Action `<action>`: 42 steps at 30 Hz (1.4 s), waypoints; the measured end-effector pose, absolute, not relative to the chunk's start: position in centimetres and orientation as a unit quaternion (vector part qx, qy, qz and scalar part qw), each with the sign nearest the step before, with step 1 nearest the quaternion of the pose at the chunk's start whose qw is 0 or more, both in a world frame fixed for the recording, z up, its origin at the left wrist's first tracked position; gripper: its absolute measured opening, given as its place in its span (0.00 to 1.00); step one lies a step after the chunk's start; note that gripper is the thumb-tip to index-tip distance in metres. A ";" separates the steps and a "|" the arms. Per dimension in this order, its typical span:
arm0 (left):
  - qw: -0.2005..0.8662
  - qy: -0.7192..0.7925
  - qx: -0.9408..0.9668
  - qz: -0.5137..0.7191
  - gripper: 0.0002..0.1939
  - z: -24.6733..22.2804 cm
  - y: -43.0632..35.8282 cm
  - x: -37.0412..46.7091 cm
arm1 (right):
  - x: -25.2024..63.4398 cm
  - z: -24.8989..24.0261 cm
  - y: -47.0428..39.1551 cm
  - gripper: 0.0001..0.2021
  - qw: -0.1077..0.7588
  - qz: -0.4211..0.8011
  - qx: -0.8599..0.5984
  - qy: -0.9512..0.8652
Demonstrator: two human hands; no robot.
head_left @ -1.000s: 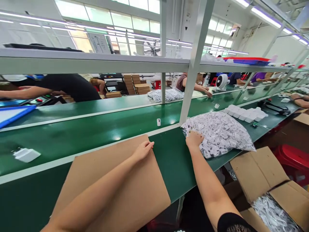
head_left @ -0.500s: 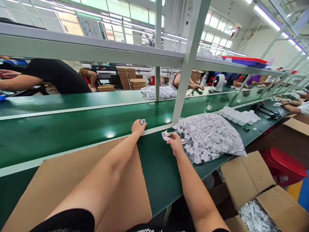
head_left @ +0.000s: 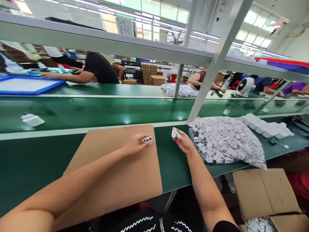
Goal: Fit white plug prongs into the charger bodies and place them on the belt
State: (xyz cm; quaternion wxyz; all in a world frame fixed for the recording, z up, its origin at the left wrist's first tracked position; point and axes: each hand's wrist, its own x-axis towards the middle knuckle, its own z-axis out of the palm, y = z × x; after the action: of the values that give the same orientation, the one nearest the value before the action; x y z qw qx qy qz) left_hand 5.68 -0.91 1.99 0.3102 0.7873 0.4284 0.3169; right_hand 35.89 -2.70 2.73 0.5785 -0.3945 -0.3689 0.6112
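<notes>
Over the cardboard sheet (head_left: 116, 180), my left hand (head_left: 135, 144) is closed on a small white plastic casing (head_left: 147, 139), its end with dark port openings facing me. To the right, above the green bench, my right hand (head_left: 185, 142) pinches small white plastic pieces (head_left: 175, 132); their exact kind and number are hard to make out. Just beyond that hand lies a clear plastic bag (head_left: 229, 141) full of similar loose white parts. The two hands are apart.
A green conveyor belt (head_left: 108, 111) runs behind the bench, carrying a white casing (head_left: 32, 120) at left. A metal post (head_left: 210, 80) rises ahead. White boxy parts (head_left: 265, 125) stand in rows at right. An open carton (head_left: 265, 193) sits below; co-workers (head_left: 101, 67) work opposite.
The view has swung left, bringing a blue-edged tray and a casing on the belt into sight. My left hand has drawn back from the belt's edge to over the cardboard, still holding the casing.
</notes>
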 end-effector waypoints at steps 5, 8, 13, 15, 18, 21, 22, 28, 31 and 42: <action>0.297 0.394 0.804 0.333 0.19 0.6 -5.8 2.7 | 32.2 4.1 -2.7 0.26 0.530 0.606 -0.420 -0.418; 0.317 0.416 0.755 0.395 0.32 -0.9 -5.7 2.3 | 28.5 5.3 -2.8 0.24 0.477 0.591 -0.437 -0.482; 0.313 0.420 0.764 0.377 0.19 -1.4 -4.7 1.7 | 23.0 6.5 -4.0 0.12 0.397 0.373 -0.440 -0.714; 0.313 0.411 0.768 0.378 0.17 -1.2 -4.5 1.5 | 22.0 6.5 -4.7 0.11 0.368 0.282 -0.419 -0.781; 0.314 0.406 0.769 0.381 0.17 -1.0 -4.4 1.5 | 21.5 5.8 -5.2 0.15 0.345 0.219 -0.399 -0.821; 0.317 0.400 0.767 0.389 0.17 -1.0 -4.4 1.5 | 21.5 4.9 -5.3 0.17 0.333 0.197 -0.391 -0.835; 0.318 0.398 0.765 0.393 0.17 -1.1 -4.4 1.5 | 21.5 4.7 -5.3 0.17 0.328 0.191 -0.390 -0.839; 0.318 0.394 0.762 0.405 0.15 -1.4 -4.2 1.6 | 21.5 4.4 -5.1 0.16 0.306 0.161 -0.405 -0.846; 0.315 0.392 0.763 0.406 0.14 -1.4 -4.2 1.5 | 21.7 4.5 -5.0 0.15 0.298 0.140 -0.396 -0.857; 0.335 0.389 0.772 0.375 0.16 -1.1 -3.9 1.2 | 21.8 4.5 -4.6 0.16 0.248 0.076 -0.423 -0.868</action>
State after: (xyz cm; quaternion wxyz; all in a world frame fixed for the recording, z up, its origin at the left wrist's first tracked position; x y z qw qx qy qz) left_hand 1.20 -3.85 -1.12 0.3348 0.7721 0.3887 0.3751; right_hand 21.82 -4.59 4.54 0.2480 -0.4228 -0.8683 0.0764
